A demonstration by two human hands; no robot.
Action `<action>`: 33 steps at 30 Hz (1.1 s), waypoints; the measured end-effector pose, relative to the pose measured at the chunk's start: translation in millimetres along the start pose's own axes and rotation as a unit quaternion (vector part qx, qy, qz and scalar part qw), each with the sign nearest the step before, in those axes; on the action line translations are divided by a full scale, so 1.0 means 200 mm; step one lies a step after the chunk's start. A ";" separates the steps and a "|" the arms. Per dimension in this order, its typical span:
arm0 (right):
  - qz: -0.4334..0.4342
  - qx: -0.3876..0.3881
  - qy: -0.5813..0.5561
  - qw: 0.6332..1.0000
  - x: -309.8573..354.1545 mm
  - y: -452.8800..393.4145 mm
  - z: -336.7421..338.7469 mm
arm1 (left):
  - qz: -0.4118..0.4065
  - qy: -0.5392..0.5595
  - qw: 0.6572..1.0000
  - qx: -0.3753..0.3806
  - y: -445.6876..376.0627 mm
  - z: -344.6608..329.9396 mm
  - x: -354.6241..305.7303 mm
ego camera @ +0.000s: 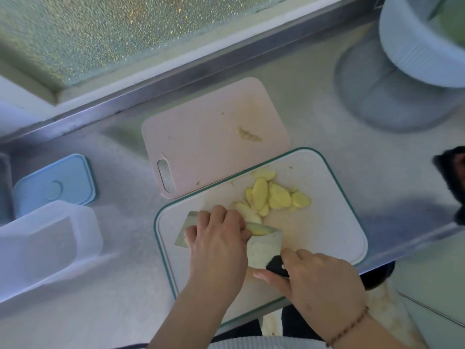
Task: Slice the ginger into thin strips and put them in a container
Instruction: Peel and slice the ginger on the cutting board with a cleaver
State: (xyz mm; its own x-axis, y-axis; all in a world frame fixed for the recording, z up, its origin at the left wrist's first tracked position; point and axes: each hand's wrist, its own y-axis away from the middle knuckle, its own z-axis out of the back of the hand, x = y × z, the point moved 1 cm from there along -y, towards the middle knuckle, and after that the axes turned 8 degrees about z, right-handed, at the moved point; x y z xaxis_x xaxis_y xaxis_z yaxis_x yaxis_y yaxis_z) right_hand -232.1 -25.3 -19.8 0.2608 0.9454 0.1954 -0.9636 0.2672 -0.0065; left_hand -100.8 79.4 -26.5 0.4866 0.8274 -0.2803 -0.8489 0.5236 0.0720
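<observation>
A steel counter [314, 117] is occupied by a green-rimmed cutting board [334, 222], with an open container [50, 238] left nearby, probably for the strips. On the board a cleaver [261, 245] is gripped at its handle by the right hand [319, 280]; ginger [259, 230] is pinned under curled fingers of the left hand [216, 238], beside cut slices [274, 195], likely steadied for slicing

Soft window daylight, blurred edges

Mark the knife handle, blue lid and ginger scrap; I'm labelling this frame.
knife handle [276, 266], head view, black grip.
blue lid [55, 187], head view, top face.
ginger scrap [247, 134], head view, its middle.
</observation>
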 end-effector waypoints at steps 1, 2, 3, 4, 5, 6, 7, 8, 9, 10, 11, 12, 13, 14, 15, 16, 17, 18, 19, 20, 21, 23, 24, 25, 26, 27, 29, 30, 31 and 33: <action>0.000 -0.001 0.000 1.000 0.00 0.00 0.00 | -0.003 -0.006 1.000 -0.002 0.00 0.00 0.00; -0.001 0.000 -0.001 1.000 0.01 0.00 0.00 | -0.003 -0.011 1.000 -0.003 0.01 0.00 0.00; -0.001 0.001 -0.001 1.000 0.01 0.01 0.00 | -0.003 -0.017 1.000 -0.005 0.01 0.01 -0.01; -0.002 0.002 -0.001 1.000 0.01 0.01 0.00 | -0.003 -0.025 1.000 -0.007 0.00 0.02 -0.01; -0.003 0.003 -0.001 1.000 0.01 0.01 0.01 | -0.005 -0.033 0.999 -0.010 0.00 0.03 -0.01; -0.004 0.003 -0.002 1.000 0.01 0.01 0.01 | -0.009 -0.040 0.999 -0.008 0.00 0.04 -0.01; -0.004 0.002 -0.003 1.000 0.02 0.00 0.02 | -0.014 -0.047 0.999 -0.007 0.01 0.05 -0.01; -0.005 0.001 -0.004 1.000 0.01 0.00 0.02 | -0.021 -0.055 0.998 -0.003 0.01 0.05 -0.01; -0.005 -0.002 -0.004 1.000 0.01 0.00 0.03 | -0.028 -0.063 0.998 -0.001 0.01 0.06 -0.02; -0.005 -0.004 -0.005 1.000 0.01 -0.01 0.04 | -0.031 -0.067 0.997 0.001 0.01 0.07 -0.03; -0.003 -0.007 -0.005 1.000 0.00 -0.01 0.05 | -0.034 -0.069 0.997 -0.002 0.00 0.07 -0.04; 0.001 -0.009 -0.007 1.000 0.00 -0.02 0.06 | -0.034 -0.068 0.997 -0.005 0.00 0.08 -0.06; 0.005 -0.011 -0.007 1.000 -0.01 -0.02 0.07 | -0.032 -0.067 0.997 -0.010 -0.01 0.08 -0.07; 0.007 -0.009 -0.006 1.000 -0.01 -0.03 0.07 | -0.029 -0.067 0.997 -0.009 -0.02 0.07 -0.08; 0.010 -0.010 -0.004 1.000 -0.02 -0.03 0.08 | -0.026 -0.068 0.997 -0.007 -0.02 0.07 -0.09; 0.011 -0.010 -0.001 1.000 -0.03 -0.04 0.09 | -0.021 -0.069 0.997 -0.003 -0.03 0.07 -0.10; 0.012 -0.010 0.003 1.000 -0.04 -0.05 0.10 | -0.016 -0.069 0.997 0.002 -0.04 0.06 -0.10; 0.014 -0.006 0.006 1.000 -0.05 -0.05 0.11 | -0.010 -0.070 0.997 0.009 -0.05 0.06 -0.11; 0.017 -0.005 0.011 1.000 -0.06 -0.05 0.11 | -0.001 -0.072 0.997 0.012 -0.06 0.04 -0.12; 0.018 -0.005 0.013 1.000 -0.07 -0.06 0.12 | 0.009 -0.072 0.997 0.015 -0.07 0.03 -0.13; 0.019 -0.004 0.015 1.000 -0.08 -0.06 0.13 | 0.020 -0.072 0.997 0.015 -0.09 0.03 -0.14; 0.019 0.011 0.013 1.000 -0.10 -0.07 0.14 | 0.033 -0.073 0.997 0.019 -0.13 0.04 -0.19; 0.022 0.017 0.014 1.000 -0.10 -0.08 0.15 | 0.049 -0.060 0.996 0.036 -0.15 0.05 -0.21; 0.026 0.018 0.016 0.999 -0.10 -0.08 0.15 | 0.067 -0.038 0.996 0.039 -0.18 0.04 -0.22; 0.031 0.022 0.018 0.999 -0.11 -0.08 0.16 | 0.074 -0.027 0.996 0.042 -0.20 0.05 -0.22; 0.037 0.027 0.014 0.999 -0.11 -0.07 0.16 | 0.073 0.004 0.997 0.037 -0.21 0.05 -0.22; 0.040 0.049 -0.002 0.998 -0.14 -0.05 0.16 | 0.044 0.127 0.991 -0.018 -0.22 0.10 -0.20; 0.035 0.078 -0.009 0.996 -0.14 -0.03 0.17 | 0.026 0.194 0.978 -0.074 -0.22 0.12 -0.17; 0.025 0.116 -0.013 0.993 -0.14 -0.02 0.19 | 0.015 0.242 0.959 -0.145 -0.20 0.14 -0.12; -0.016 0.194 -0.042 0.980 -0.14 0.00 0.22 | 0.022 0.298 0.924 -0.240 -0.15 0.22 -0.01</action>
State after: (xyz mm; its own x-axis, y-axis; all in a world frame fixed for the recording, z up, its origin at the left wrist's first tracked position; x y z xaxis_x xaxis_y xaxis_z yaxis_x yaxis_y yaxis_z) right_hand -242.7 -60.7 18.4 0.3019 0.9147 0.2685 -0.9087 0.1910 0.3712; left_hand -67.4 69.7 13.3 0.3710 0.5126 -0.7743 -0.9284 0.2243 -0.2964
